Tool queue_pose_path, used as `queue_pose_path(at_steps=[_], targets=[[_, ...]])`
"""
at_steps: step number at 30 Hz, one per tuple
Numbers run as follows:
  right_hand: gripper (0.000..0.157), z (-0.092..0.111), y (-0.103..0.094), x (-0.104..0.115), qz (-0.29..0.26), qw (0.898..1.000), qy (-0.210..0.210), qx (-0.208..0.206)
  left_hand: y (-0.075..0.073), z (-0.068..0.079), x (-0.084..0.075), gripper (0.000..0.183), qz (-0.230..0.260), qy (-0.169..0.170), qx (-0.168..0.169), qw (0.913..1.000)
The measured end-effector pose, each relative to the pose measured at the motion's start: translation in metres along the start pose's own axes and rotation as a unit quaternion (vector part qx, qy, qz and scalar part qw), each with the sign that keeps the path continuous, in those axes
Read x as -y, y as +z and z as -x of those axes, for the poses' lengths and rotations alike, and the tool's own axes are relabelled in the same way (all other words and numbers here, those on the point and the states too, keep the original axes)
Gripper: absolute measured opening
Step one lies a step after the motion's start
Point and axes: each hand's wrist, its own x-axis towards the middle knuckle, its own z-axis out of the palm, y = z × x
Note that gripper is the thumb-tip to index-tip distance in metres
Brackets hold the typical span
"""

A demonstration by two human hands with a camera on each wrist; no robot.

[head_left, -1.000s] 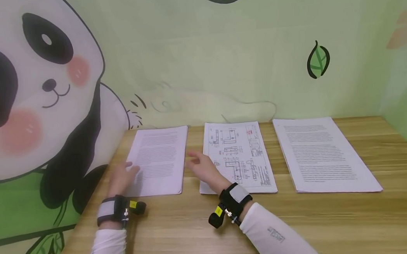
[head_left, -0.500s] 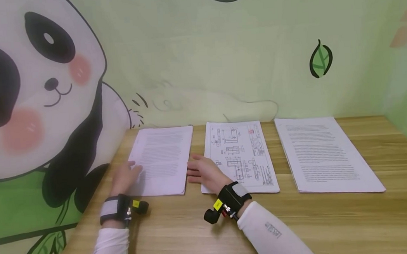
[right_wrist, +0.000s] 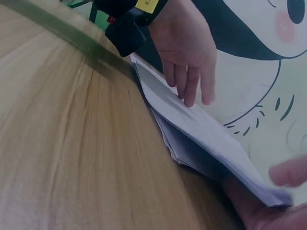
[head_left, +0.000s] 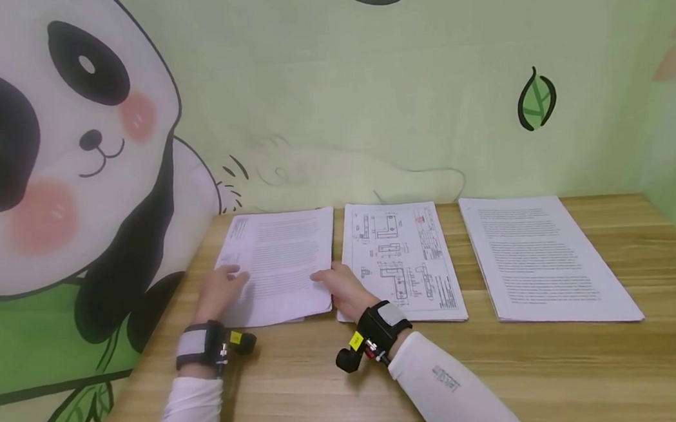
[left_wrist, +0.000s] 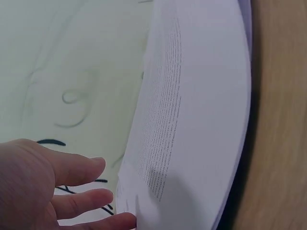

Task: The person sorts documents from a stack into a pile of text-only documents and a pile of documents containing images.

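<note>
The left stack of printed paper (head_left: 282, 253) has its right side raised and bent upward. My right hand (head_left: 349, 291) grips that side, thumb on top and fingers underneath. In the right wrist view, the lifted sheets (right_wrist: 192, 122) arch above lower pages (right_wrist: 184, 151) that stay near the table. Along the stack's left edge, my left hand (head_left: 221, 292) keeps its fingers loosely extended, fingertips right at the paper. The left wrist view shows this hand (left_wrist: 62, 187) with thumb and fingers apart and nothing between them.
A middle stack topped by a technical drawing (head_left: 398, 252) lies just right of my right hand, partly behind it. Farther right is another stack of printed text (head_left: 544, 263). The wooden table (head_left: 302, 381) meets a green wall (head_left: 332, 108) with a panda picture at its back.
My right hand has taken hold of the left stack's right edge, lifting and bending its upper sheets, which have shifted right over the lower pages. My left hand has moved slightly right.
</note>
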Motion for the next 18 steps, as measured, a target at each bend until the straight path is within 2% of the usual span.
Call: queue_pose_path(at_steps=[3, 6, 10, 14, 18], targets=[[0.043, 0.001, -0.002, -0.001, 0.028, 0.999, -0.016, -0.017, 0.004, 0.001, -0.007, 0.057, -0.009, -0.004, 0.01, 0.9999], [0.048, 0.002, -0.005, 0.0, 0.038, 0.999, -0.026, -0.026, 0.005, 0.004, -0.011, 0.06, -0.008, 0.004, 0.014, 0.9999], [0.052, 0.006, -0.009, 0.004, 0.032, 0.999, -0.034, -0.026, 0.003, 0.008, -0.015, 0.073, 0.023, -0.003, 0.017, 0.9996], [0.05, 0.012, -0.016, 0.012, 0.027, 0.998, -0.041, -0.031, 0.0, 0.011, -0.02, 0.082, 0.054, -0.018, 0.018, 0.9982], [0.049, 0.019, -0.026, 0.021, 0.009, 0.998, -0.059, -0.022, -0.002, 0.014, -0.025, 0.087, 0.091, -0.016, 0.039, 0.9949]])
